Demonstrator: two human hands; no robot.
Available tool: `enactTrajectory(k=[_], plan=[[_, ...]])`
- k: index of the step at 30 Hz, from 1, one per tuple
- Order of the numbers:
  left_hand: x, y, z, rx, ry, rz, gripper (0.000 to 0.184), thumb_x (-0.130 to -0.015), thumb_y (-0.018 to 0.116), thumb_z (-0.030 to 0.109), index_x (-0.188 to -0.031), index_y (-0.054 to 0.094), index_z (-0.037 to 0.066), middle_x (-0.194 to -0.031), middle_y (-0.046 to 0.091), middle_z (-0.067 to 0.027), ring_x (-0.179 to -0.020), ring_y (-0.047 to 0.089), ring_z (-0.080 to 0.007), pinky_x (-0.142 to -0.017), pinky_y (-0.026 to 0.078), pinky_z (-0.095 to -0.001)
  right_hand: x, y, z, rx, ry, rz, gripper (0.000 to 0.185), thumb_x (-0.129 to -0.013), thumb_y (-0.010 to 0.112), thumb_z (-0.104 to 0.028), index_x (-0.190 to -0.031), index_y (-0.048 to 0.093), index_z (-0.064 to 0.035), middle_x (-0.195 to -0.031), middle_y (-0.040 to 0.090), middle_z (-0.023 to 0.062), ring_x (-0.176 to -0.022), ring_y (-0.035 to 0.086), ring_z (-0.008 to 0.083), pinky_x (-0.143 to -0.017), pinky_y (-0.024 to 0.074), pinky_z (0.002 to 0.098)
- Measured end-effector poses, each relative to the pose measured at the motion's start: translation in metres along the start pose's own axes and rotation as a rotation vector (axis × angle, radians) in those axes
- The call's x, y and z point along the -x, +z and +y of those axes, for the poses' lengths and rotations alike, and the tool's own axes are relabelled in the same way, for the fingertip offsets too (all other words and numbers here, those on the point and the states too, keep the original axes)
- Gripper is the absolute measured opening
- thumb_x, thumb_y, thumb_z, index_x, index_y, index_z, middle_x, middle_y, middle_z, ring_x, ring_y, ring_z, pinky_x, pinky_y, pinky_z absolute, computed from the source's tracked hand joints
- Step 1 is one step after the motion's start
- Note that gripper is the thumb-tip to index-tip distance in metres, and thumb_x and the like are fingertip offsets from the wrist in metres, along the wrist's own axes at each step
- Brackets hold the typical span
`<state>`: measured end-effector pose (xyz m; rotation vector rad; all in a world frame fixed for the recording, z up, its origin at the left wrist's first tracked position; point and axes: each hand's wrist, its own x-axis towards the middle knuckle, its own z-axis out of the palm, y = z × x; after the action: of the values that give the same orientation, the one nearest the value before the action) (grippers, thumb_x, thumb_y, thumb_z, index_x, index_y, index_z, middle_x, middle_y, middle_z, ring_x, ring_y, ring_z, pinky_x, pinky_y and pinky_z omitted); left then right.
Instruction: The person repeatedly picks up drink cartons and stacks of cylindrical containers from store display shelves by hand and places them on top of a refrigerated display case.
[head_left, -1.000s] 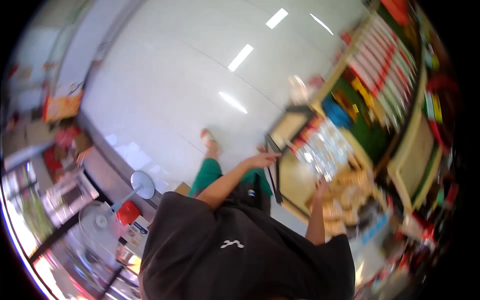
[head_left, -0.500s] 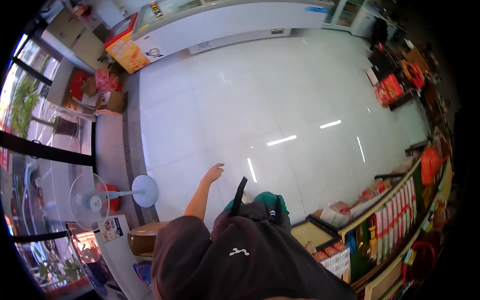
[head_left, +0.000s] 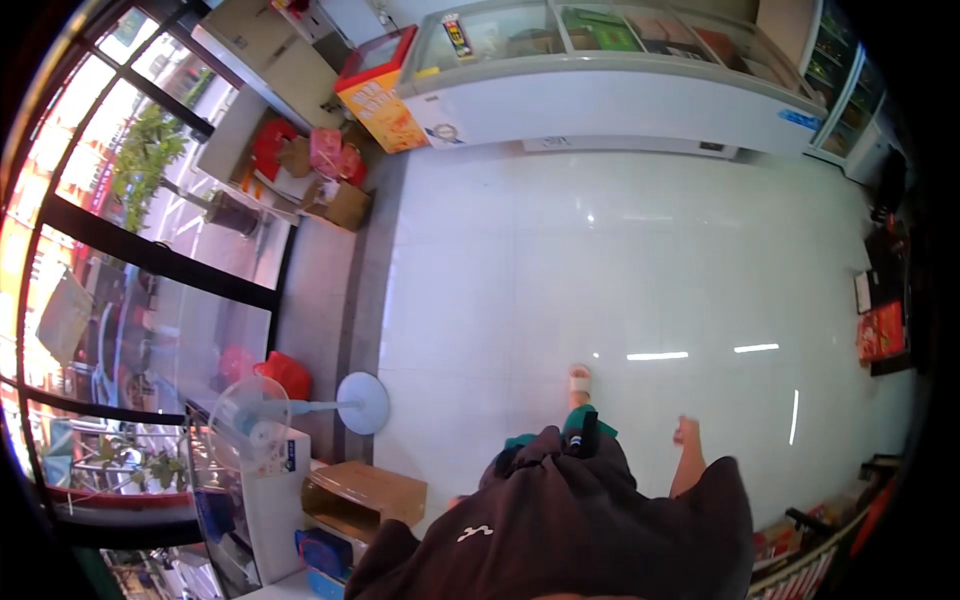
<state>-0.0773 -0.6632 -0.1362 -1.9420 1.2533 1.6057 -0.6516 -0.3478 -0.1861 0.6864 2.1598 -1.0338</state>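
Brown cardboard shows in my head view as an open box point(head_left: 388, 484) just beside the dark left sleeve point(head_left: 392, 550), well apart from the right hand point(head_left: 686, 430), which hangs over the pale tiled floor point(head_left: 500, 290) with its fingers loosely bent and apart. Past that sleeve I catch only a sliver of skin point(head_left: 456, 501); the left hand itself is hidden, so I cannot tell how it is held. Around these I see a pedestal fan point(head_left: 262, 430) ahead of the box, a sandalled foot point(head_left: 580, 385) between box and right hand, and a long chest freezer point(head_left: 610, 110) across the floor.
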Motion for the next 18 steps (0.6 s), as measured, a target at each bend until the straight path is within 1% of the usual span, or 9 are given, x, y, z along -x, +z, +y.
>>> enactTrajectory(k=[2,4,5,8,9,10,12,14,18], plan=[[0.009,0.008,0.049,0.075,0.002,0.018,0.019,-0.084,0.048,0.023,-0.092,0.053,0.007,-0.077,0.057,-0.0110,-0.060,0.056,-0.0225,-0.049,0.045,-0.0372,-0.028,0.071,-0.121,-0.001,-0.267,-0.065,0.025,-0.078,0.056,-0.021,-0.064,0.050,-0.0014,-0.056,0.049,0.0089,-0.042,0.048,0.0230,-0.036,0.0409,0.0383],[0.006,0.012,0.114,0.151,0.034,0.037,0.024,-0.085,0.048,0.023,-0.103,0.052,0.008,-0.087,0.059,-0.0121,-0.067,0.059,-0.0234,-0.054,0.048,-0.0376,-0.131,0.184,-0.184,-0.074,-0.718,-0.198,0.015,-0.080,0.059,-0.023,-0.089,0.053,-0.0126,-0.066,0.050,0.0028,-0.050,0.049,0.0124,-0.034,0.0368,0.0268],[-0.001,0.009,0.149,0.192,0.054,0.059,0.028,-0.085,0.048,0.023,-0.109,0.051,0.008,-0.091,0.060,-0.0126,-0.071,0.060,-0.0238,-0.057,0.049,-0.0378,-0.073,0.205,-0.264,-0.250,-0.380,-0.393,0.021,-0.082,0.060,-0.026,-0.097,0.051,-0.0138,-0.068,0.051,0.0014,-0.052,0.049,0.0110,-0.037,0.0394,0.0261],[-0.078,0.012,0.241,0.306,0.089,0.039,0.038,-0.086,0.047,0.026,-0.121,0.050,0.010,-0.103,0.062,-0.0113,-0.078,0.061,-0.0232,-0.060,0.051,-0.0381,0.051,0.274,-0.424,-0.096,-0.526,-0.629,0.026,-0.085,0.058,-0.028,-0.105,0.050,-0.0128,-0.080,0.056,0.0033,-0.061,0.054,0.0115,-0.052,0.0450,0.0244],[-0.091,0.009,0.289,0.249,0.106,0.016,0.043,-0.087,0.046,0.030,-0.124,0.049,0.010,-0.107,0.061,-0.0104,-0.086,0.059,-0.0241,-0.070,0.049,-0.0392,0.072,0.299,-0.458,-0.047,-0.617,-0.727,0.032,-0.084,0.059,-0.028,-0.110,0.050,-0.0115,-0.081,0.057,0.0041,-0.062,0.055,0.0119,-0.053,0.0445,0.0250],[-0.110,0.007,0.334,0.211,0.166,0.038,0.039,-0.085,0.046,0.026,-0.121,0.052,0.010,-0.097,0.064,-0.0094,-0.074,0.060,-0.0201,-0.058,0.050,-0.0350,0.087,0.324,-0.484,0.023,-0.712,-0.742,0.034,-0.083,0.062,-0.027,-0.111,0.052,-0.0105,-0.079,0.057,0.0042,-0.062,0.055,0.0119,-0.055,0.0454,0.0259],[-0.145,0.002,0.422,0.160,0.362,0.048,0.039,-0.083,0.046,0.022,-0.118,0.054,0.006,-0.092,0.065,-0.0090,-0.069,0.059,-0.0158,-0.052,0.048,-0.0287,0.100,0.363,-0.516,0.193,-1.049,-0.762,0.035,-0.081,0.065,-0.027,-0.111,0.055,-0.0105,-0.077,0.057,0.0040,-0.063,0.054,0.0123,-0.058,0.0464,0.0266],[-0.169,-0.002,0.506,0.176,0.477,0.025,0.038,-0.082,0.046,0.019,-0.117,0.054,0.006,-0.091,0.066,-0.0102,-0.070,0.060,-0.0176,-0.054,0.049,-0.0302,0.105,0.381,-0.533,0.380,-1.132,-0.731,0.035,-0.080,0.067,-0.027,-0.109,0.057,-0.0105,-0.076,0.057,0.0040,-0.065,0.054,0.0130,-0.060,0.0469,0.0283],[-0.254,-0.015,0.629,-0.066,0.514,-0.058,0.037,-0.081,0.047,0.023,-0.111,0.058,0.005,-0.093,0.065,-0.0111,-0.073,0.062,-0.0216,-0.059,0.051,-0.0359,0.044,0.382,-0.530,1.011,-1.022,-0.730,0.047,-0.078,0.067,-0.036,-0.113,0.055,-0.0073,-0.090,0.063,0.0101,-0.085,0.060,0.0194,-0.075,0.0481,0.0320]])
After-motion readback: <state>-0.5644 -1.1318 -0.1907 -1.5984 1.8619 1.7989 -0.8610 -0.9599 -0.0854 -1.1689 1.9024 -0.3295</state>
